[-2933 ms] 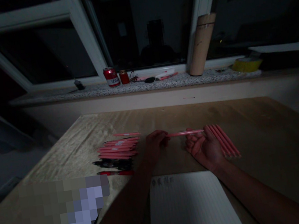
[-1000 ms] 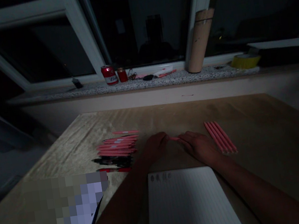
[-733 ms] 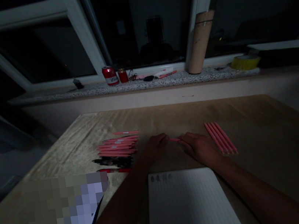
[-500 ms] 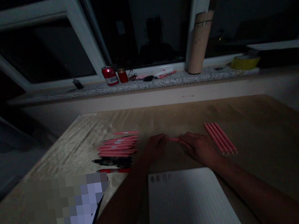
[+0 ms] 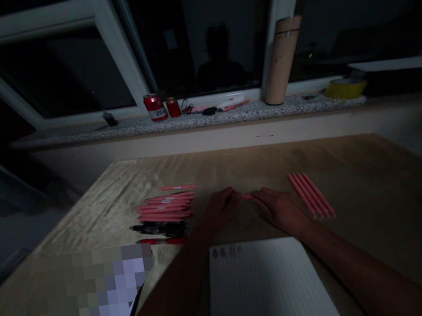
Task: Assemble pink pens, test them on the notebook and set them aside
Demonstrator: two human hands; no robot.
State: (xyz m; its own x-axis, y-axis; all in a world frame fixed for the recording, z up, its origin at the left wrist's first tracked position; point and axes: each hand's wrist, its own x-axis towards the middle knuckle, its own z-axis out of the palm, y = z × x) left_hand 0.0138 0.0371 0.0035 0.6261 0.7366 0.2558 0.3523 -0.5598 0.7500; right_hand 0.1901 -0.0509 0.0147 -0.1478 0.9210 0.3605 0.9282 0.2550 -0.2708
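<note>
A pink pen (image 5: 246, 196) lies crosswise between my two hands above the table. My right hand (image 5: 276, 205) is closed on its right end, with most of the pen hidden under the fingers. At the pen's left end, the thumb and finger of my left hand (image 5: 222, 204) are pinched together; the exact contact is dim. Left of my hands is a pile of pink pens (image 5: 166, 207), with one pink pen (image 5: 178, 187) apart behind it. Several pink pens (image 5: 311, 195) stand in a neat slanted row to the right of my right hand.
Black pens (image 5: 162, 228) and a red pen (image 5: 162, 241) lie before the pink pile. A lined notebook (image 5: 269, 291) sits between my forearms. On the windowsill (image 5: 128, 129) are a red can (image 5: 155, 107), a red jar (image 5: 173, 107), a tall tube (image 5: 284, 61) and yellow tape (image 5: 346, 89).
My left hand's fingers have shifted slightly, and a dark gap now shows between thumb and finger. The right hand stays almost in place on the pink pen.
</note>
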